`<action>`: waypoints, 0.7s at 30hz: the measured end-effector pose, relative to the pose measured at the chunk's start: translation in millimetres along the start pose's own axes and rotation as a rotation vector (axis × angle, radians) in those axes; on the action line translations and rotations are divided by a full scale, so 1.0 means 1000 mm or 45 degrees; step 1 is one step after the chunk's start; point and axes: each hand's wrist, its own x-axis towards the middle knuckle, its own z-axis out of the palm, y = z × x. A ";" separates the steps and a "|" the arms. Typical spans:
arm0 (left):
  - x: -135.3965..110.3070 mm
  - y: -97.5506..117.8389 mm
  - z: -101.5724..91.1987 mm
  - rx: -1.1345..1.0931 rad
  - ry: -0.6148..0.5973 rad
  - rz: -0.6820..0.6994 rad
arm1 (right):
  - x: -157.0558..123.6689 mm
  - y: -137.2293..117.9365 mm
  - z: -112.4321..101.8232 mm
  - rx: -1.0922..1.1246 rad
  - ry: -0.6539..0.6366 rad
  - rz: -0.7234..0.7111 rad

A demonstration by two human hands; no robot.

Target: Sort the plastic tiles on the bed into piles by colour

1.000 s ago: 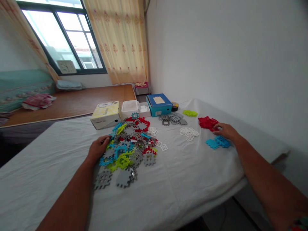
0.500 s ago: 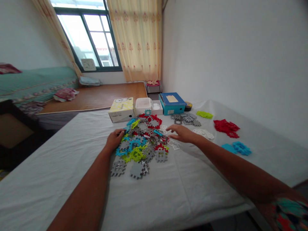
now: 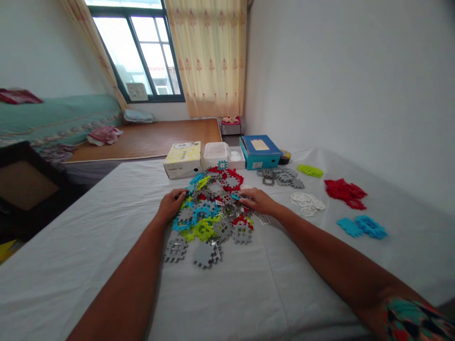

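Observation:
A mixed heap of interlocking plastic building pieces (image 3: 204, 215) in blue, lime, red and grey lies on the white-covered table. My left hand (image 3: 172, 204) rests against the heap's left edge, fingers curled together; what they hold, if anything, is hidden. On the heap's right side, my right hand (image 3: 259, 201) pinches a small blue building piece (image 3: 235, 196) between thumb and fingers. Grey notched pieces (image 3: 207, 254) lie at the near end of the heap. Some white window-frame pieces (image 3: 265, 219) stick out beneath my right hand.
Sorted groups lie to the right: grey pieces (image 3: 284, 177), lime pieces (image 3: 310, 170), white frames (image 3: 307, 202), red pieces (image 3: 344, 192) and blue pieces (image 3: 362, 226). Behind the heap stand a yellow box (image 3: 183, 161), a white container (image 3: 216, 151) and a blue box (image 3: 260, 152).
My right hand has moved left onto the heap and closed on a blue piece. My left hand stays at the heap's left edge. The view has shifted slightly.

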 end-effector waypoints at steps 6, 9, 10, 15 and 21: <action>0.000 -0.001 0.000 0.002 -0.004 0.016 | 0.001 -0.001 0.002 0.212 0.054 0.038; 0.000 -0.001 0.000 0.001 0.002 0.014 | 0.004 -0.001 -0.001 0.214 0.108 0.081; 0.000 -0.002 0.000 -0.002 0.003 0.014 | 0.004 0.002 -0.004 0.184 0.156 0.115; -0.001 -0.002 -0.001 0.000 0.000 0.031 | -0.004 0.038 -0.031 -0.320 0.361 0.369; 0.000 -0.004 0.001 0.012 0.000 0.035 | -0.022 0.072 -0.045 -0.690 0.373 0.689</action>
